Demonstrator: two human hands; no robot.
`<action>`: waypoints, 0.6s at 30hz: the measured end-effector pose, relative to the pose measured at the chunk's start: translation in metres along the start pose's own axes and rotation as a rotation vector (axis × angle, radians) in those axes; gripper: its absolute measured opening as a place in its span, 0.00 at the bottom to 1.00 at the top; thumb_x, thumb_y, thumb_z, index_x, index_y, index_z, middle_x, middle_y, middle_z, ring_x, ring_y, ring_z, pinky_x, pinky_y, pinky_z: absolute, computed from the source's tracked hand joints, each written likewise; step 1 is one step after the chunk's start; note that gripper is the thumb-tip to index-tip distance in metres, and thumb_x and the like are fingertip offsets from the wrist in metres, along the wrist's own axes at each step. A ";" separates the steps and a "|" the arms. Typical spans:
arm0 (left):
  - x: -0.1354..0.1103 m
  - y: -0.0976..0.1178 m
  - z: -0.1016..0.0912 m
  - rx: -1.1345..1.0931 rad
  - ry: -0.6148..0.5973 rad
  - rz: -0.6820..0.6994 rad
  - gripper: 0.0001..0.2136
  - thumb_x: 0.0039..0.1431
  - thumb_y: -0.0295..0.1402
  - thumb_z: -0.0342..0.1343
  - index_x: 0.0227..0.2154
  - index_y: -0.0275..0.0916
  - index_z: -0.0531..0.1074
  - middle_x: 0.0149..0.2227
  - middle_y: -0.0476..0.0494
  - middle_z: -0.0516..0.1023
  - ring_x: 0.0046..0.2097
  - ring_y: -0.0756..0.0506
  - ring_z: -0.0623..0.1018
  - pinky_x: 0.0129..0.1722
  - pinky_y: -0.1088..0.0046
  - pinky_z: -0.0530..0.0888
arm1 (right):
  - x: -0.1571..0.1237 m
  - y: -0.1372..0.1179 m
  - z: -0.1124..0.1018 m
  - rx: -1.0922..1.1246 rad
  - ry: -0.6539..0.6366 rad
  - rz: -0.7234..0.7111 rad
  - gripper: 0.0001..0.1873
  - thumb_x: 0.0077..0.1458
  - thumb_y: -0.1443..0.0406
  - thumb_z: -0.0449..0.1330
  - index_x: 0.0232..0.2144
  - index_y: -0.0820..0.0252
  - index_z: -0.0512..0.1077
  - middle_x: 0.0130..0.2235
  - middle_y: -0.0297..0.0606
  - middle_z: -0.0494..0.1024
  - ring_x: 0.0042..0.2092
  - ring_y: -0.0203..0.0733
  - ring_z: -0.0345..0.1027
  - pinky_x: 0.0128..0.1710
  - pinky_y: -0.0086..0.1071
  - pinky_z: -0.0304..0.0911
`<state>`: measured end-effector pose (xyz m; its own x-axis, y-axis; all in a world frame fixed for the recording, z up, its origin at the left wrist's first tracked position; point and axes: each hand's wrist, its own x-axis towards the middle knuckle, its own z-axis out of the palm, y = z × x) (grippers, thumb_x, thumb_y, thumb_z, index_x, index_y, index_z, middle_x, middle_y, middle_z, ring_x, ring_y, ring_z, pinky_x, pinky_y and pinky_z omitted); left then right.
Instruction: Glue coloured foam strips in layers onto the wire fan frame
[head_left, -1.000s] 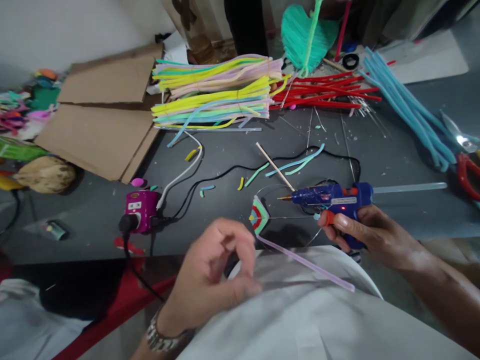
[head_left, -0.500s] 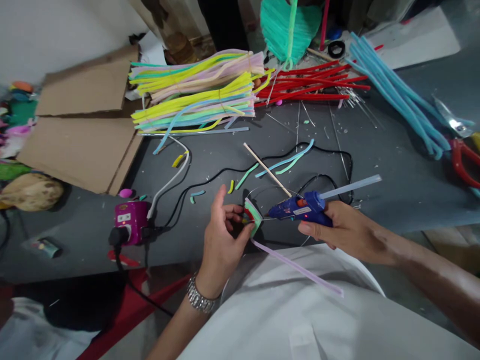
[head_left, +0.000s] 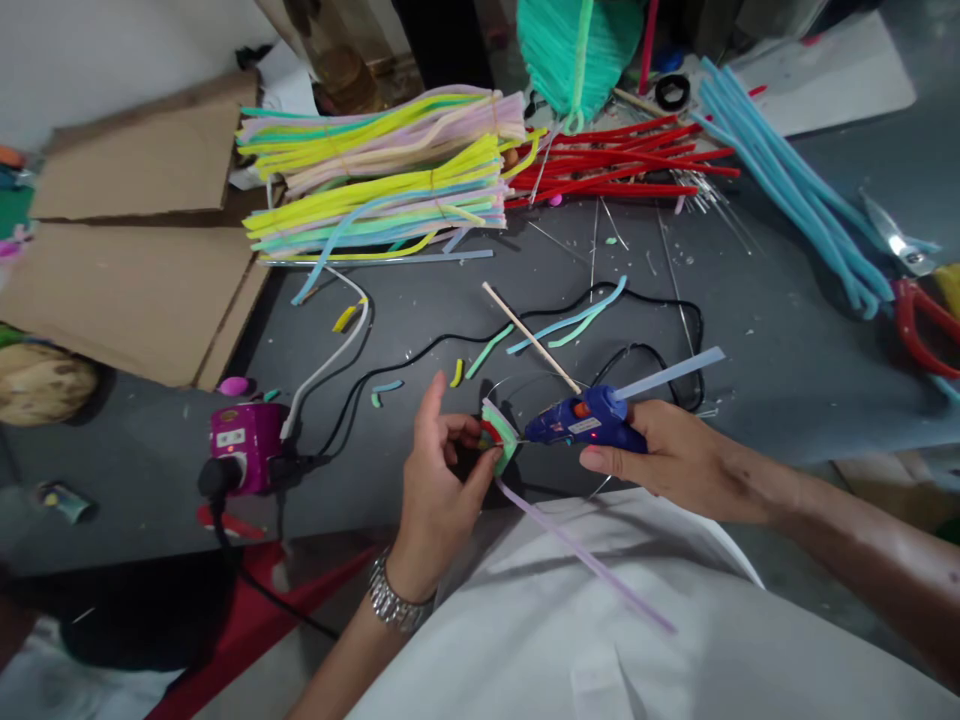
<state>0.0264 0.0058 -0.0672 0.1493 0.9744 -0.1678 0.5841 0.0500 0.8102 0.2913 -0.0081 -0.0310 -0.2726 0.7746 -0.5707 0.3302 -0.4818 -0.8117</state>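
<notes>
Near the table's front edge, my left hand point(head_left: 442, 465) pinches a small pipe cleaner piece point(head_left: 508, 440) of green, red and lilac between thumb and fingers, index finger raised. A long lilac pipe cleaner point(head_left: 585, 555) trails from it across the white clothing on my lap. My right hand point(head_left: 664, 455) is wrapped round a blue hot glue gun point(head_left: 589, 418). A clear glue stick point(head_left: 667, 373) juts from the gun's back. The nozzle points left, right beside the pipe cleaner piece; whether it touches is too small to tell.
Pipe cleaner bundles point(head_left: 375, 200), red stems point(head_left: 615, 165) and light blue stems point(head_left: 795, 190) lie at the back. A black cord point(head_left: 442, 342) crosses the table from a purple power socket point(head_left: 247, 440). Scissors point(head_left: 919, 290) lie at right, cardboard point(head_left: 127, 290) at left, a wooden stick point(head_left: 529, 335) mid-table.
The glue gun has shifted slightly left with my right hand, its nozzle closer to the pipe cleaner piece. The glue stick's tail has moved left along with it. The left hand keeps its pinch.
</notes>
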 end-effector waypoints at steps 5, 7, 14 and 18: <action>0.000 -0.001 0.000 0.013 0.003 0.019 0.43 0.58 0.32 0.65 0.72 0.44 0.49 0.39 0.47 0.79 0.37 0.47 0.76 0.37 0.68 0.72 | 0.003 -0.002 0.001 -0.009 0.020 -0.031 0.19 0.52 0.49 0.69 0.26 0.57 0.77 0.22 0.30 0.66 0.27 0.36 0.57 0.26 0.28 0.56; 0.000 -0.001 0.000 0.013 0.002 0.019 0.42 0.58 0.32 0.65 0.72 0.44 0.49 0.39 0.47 0.79 0.38 0.47 0.77 0.37 0.68 0.72 | 0.004 -0.004 0.002 -0.034 0.018 -0.028 0.18 0.52 0.49 0.69 0.26 0.57 0.77 0.22 0.30 0.66 0.27 0.36 0.58 0.26 0.29 0.57; -0.001 -0.002 0.001 0.033 0.010 0.027 0.42 0.58 0.31 0.64 0.72 0.44 0.50 0.38 0.47 0.79 0.38 0.47 0.77 0.38 0.69 0.73 | 0.005 -0.003 0.003 -0.081 0.021 -0.024 0.19 0.53 0.48 0.68 0.28 0.57 0.78 0.21 0.29 0.65 0.26 0.35 0.56 0.25 0.29 0.55; -0.001 -0.002 0.002 0.029 0.010 0.034 0.42 0.58 0.31 0.64 0.72 0.44 0.50 0.39 0.47 0.78 0.39 0.47 0.77 0.38 0.69 0.74 | 0.005 -0.001 0.002 -0.052 0.030 -0.065 0.19 0.53 0.48 0.69 0.28 0.57 0.78 0.20 0.30 0.65 0.27 0.37 0.58 0.25 0.29 0.56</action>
<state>0.0270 0.0044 -0.0698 0.1611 0.9777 -0.1348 0.6016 0.0110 0.7987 0.2875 -0.0050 -0.0330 -0.2678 0.8158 -0.5125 0.3591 -0.4091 -0.8388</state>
